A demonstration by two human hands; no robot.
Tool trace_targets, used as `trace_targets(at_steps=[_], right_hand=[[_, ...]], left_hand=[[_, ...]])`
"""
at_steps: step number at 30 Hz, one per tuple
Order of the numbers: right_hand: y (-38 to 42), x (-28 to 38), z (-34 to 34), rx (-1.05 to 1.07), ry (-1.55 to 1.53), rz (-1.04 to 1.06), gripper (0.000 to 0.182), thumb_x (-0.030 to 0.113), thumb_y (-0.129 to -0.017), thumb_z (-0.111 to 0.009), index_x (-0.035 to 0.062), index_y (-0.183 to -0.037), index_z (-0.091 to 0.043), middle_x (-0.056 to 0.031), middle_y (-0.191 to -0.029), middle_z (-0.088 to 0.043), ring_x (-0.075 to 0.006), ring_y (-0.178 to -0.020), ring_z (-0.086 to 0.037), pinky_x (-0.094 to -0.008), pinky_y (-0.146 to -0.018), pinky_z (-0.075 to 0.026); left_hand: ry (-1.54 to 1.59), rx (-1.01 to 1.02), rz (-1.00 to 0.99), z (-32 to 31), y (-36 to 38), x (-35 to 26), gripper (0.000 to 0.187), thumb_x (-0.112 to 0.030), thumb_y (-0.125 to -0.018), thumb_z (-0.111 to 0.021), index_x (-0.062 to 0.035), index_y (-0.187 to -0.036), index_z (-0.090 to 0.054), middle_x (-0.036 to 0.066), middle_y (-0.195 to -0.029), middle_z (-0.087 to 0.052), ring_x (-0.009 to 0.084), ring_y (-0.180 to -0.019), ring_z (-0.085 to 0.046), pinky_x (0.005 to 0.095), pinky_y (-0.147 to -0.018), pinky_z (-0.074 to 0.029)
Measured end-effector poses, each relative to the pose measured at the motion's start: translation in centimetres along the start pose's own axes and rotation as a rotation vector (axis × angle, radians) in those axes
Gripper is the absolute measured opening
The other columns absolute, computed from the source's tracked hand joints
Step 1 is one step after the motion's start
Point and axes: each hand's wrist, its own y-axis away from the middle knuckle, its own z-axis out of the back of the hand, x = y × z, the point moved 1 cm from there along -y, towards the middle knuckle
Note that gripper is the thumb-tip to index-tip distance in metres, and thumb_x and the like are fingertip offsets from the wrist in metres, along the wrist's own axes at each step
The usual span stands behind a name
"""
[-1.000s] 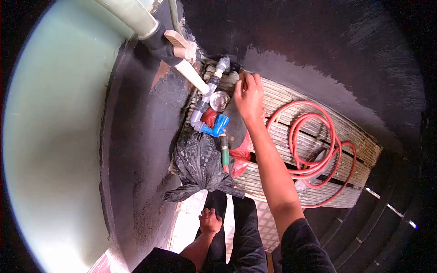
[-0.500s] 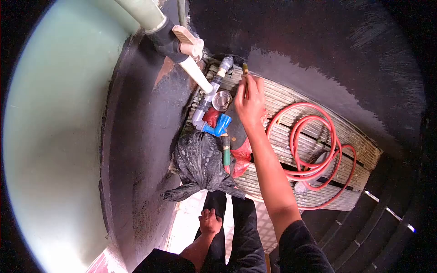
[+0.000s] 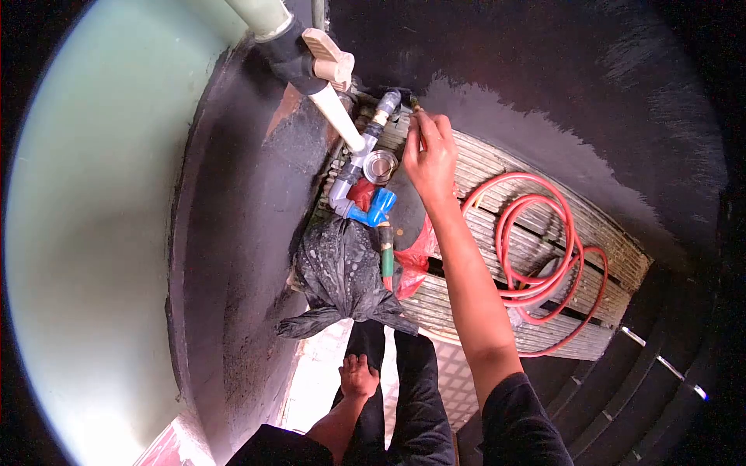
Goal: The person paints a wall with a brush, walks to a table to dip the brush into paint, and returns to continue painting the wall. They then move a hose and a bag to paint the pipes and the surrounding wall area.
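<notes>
My right hand [image 3: 432,155] reaches forward with its fingers pinched around a small brush [image 3: 415,103]; most of the brush is hidden by the fingers. The brush tip is at the foot of the dark wall [image 3: 513,70], beside the end of a grey pipe [image 3: 388,102]. My left hand [image 3: 359,377] rests on my leg with nothing visible in it, its fingers laid over the dark trousers. Left of my right hand, a round clear-rimmed container [image 3: 380,167] stands by the pipe.
A blue valve [image 3: 381,206] joins the pipe above a knotted black plastic bag [image 3: 338,264]. Red plastic [image 3: 416,260] lies alongside. A coiled red hose [image 3: 536,283] sits on the ridged slats [image 3: 482,248]. A white pipe with a beige valve handle [image 3: 332,60] slants down from above.
My right hand has shifted slightly forward and the brush tip now sits closer to the wall's base, near the pipe end. My left hand stays in place.
</notes>
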Motion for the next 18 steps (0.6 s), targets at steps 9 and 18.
trace_targets(at_steps=[9, 18], right_hand=[[-1.1, 0.8, 0.7, -0.062, -0.086, 0.024, 0.015, -0.002, -0.081, -0.059, -0.0016, -0.097, -0.060, -0.0165, -0.093, -0.059, -0.0328, -0.074, -0.062, -0.0394, -0.062, -0.050], [-2.4, 2.0, 1.6, -0.015, 0.005, -0.071, 0.016, 0.000, -0.081, -0.059, -0.0036, -0.096, -0.061, -0.0171, -0.084, -0.056, -0.0322, -0.068, -0.060, -0.0374, -0.062, -0.050]], left_hand=[[0.002, 0.037, 0.003, 0.3, 0.1, -0.1, 0.031, -0.025, -0.073, -0.060, -0.0053, -0.097, -0.057, 0.016, -0.103, -0.054, 0.0316, -0.103, -0.051, 0.0465, -0.082, -0.043], [-0.004, -0.022, -0.050, 0.4, 0.0, -0.7, 0.034, -0.025, -0.070, -0.062, -0.0055, -0.098, -0.059, 0.015, -0.099, -0.054, 0.0321, -0.098, -0.051, 0.0466, -0.080, -0.044]])
